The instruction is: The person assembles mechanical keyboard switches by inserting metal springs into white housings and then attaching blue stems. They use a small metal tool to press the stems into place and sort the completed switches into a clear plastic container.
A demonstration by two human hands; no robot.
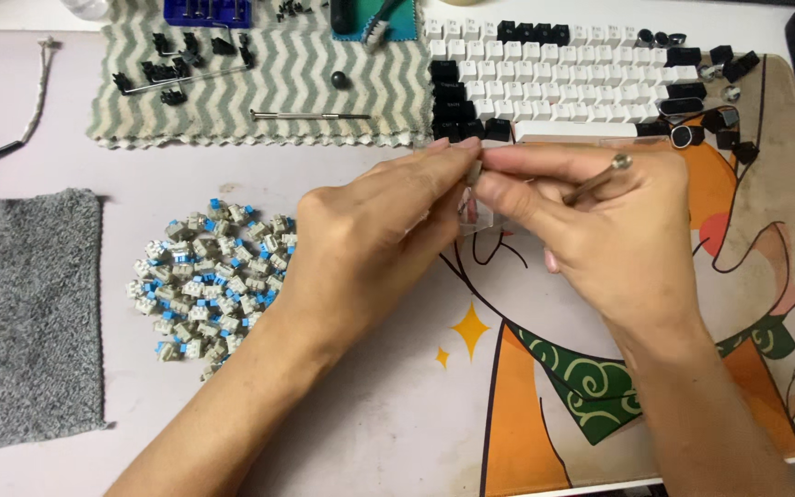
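Left hand [374, 230]: fingers closing in a pinch on a small clear plastic piece [473, 198], centre of the frame.
Right hand [600, 225]: fingertips pinching the same piece, also gripping a thin metal tool [598, 180].
Pose: both forearms reaching up from the bottom edge, hands meeting.
Piece: mostly hidden, lying just below the keycaps [563, 83].
Lower left: pile of switches [209, 276] sitting.
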